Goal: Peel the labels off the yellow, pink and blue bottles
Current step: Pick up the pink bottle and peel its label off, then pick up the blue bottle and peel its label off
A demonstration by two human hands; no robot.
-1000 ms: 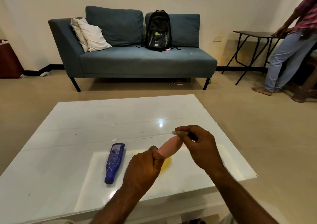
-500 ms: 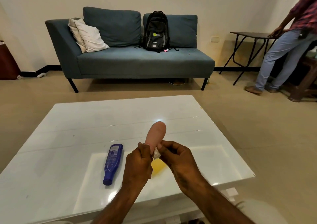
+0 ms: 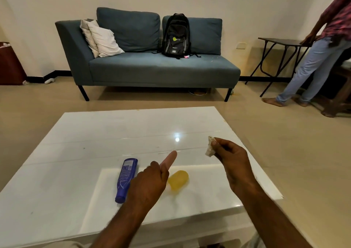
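My left hand [image 3: 150, 185] grips the lower end of the pink bottle [image 3: 169, 160], which points up and away over the white table [image 3: 95, 133]; the pink surface that shows is bare. My right hand [image 3: 230, 158] is off to the right, pinching a crumpled whitish label [image 3: 209, 146] between thumb and fingers. The blue bottle [image 3: 126, 179] lies on the table left of my left hand, its printed label still on, cap toward me. The yellow bottle [image 3: 178, 179] lies on the table just right of my left hand, with no label visible on it.
Beyond the table stands a blue sofa [image 3: 152, 67] with a black backpack [image 3: 176, 35] and white cushions [image 3: 102, 38]. At the right, a person [image 3: 319, 57] leans on a dark folding table [image 3: 281, 42]. A maroon bin [image 3: 10, 63] stands at far left.
My right hand has pulled away to the right with the crumpled label, coming off the pink bottle. The left hand has lowered and tilted the pink bottle forward, uncovering the yellow bottle.
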